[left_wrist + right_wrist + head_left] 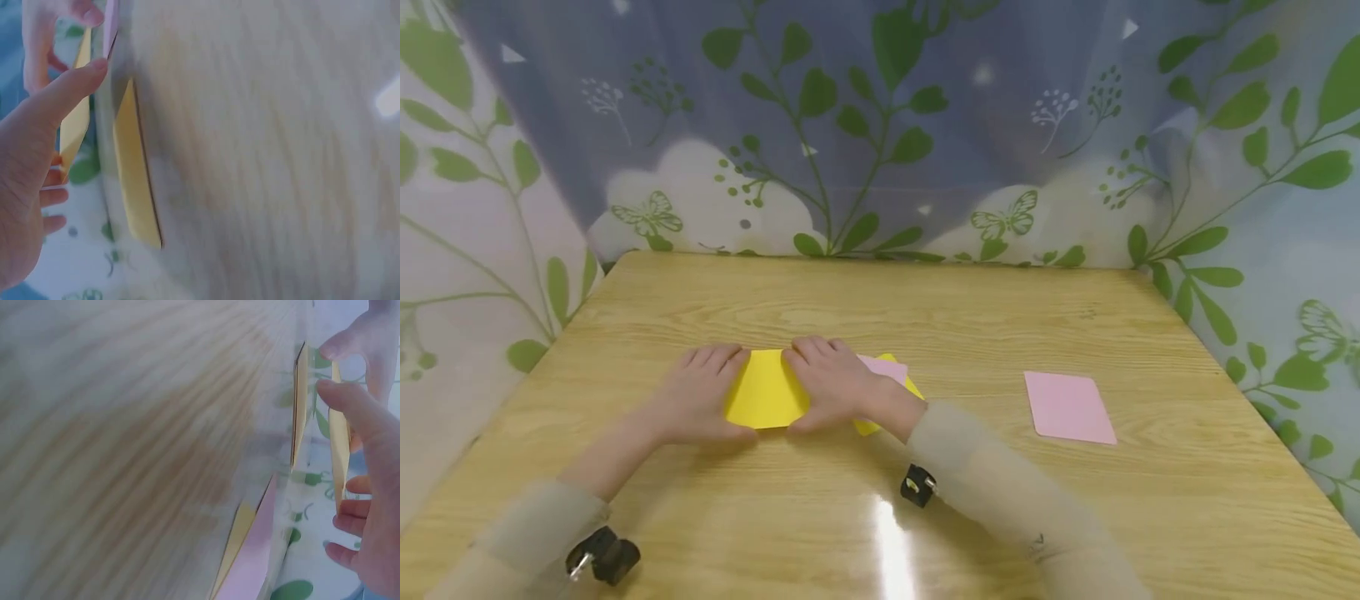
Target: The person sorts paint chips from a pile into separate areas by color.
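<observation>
Between both hands is a yellow paper card [767,390], raised off the table and slightly bowed. My left hand [703,396] pinches its left edge, thumb on the near side and fingers behind. At the opposite edge my right hand [831,379] holds it the same way. Below the held card, a thin yellow stack [139,178] lies on the table in the left wrist view; the head view hides it. Beside my right wrist, a pink card [889,369] lies over a yellow card [867,427], partly covered by the hand.
Off to the right, a single pink card [1070,408] lies flat on the wooden table [1000,317]. A leaf-patterned curtain [865,125] hangs behind the table and along both sides. Light glares off the tabletop near the front.
</observation>
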Tool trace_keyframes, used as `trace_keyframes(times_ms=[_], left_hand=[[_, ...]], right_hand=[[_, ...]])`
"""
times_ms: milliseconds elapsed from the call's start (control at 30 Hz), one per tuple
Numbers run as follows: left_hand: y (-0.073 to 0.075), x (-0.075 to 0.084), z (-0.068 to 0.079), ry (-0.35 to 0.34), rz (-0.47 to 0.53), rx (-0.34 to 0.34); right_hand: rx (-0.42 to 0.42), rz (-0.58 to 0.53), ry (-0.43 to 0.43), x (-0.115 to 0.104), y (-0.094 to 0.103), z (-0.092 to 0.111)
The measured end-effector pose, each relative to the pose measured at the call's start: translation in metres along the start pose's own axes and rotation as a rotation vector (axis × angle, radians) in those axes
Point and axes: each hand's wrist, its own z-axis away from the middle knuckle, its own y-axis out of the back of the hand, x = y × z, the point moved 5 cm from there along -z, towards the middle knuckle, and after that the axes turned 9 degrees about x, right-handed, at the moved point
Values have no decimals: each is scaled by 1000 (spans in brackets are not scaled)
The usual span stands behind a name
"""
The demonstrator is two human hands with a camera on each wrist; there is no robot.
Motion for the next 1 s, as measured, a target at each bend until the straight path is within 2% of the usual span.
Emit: trace_keyframes(times_ms=[100, 333, 533, 733, 1000], left_hand=[[3, -10, 1, -2, 33, -28], [8, -31, 2, 2, 32, -93], [10, -40, 8, 33, 70, -140], [2, -44, 12, 64, 101, -191], [-8, -53, 15, 115, 130, -278]], right_hand=[[-18, -10, -25, -4, -2, -9], [-22, -28, -91, -14, -5, -32], [-65, -67, -138, -27, -13, -44], [-122, -69, -174, -35, -23, -48], [-167, -52, -172, -42, -29, -51]])
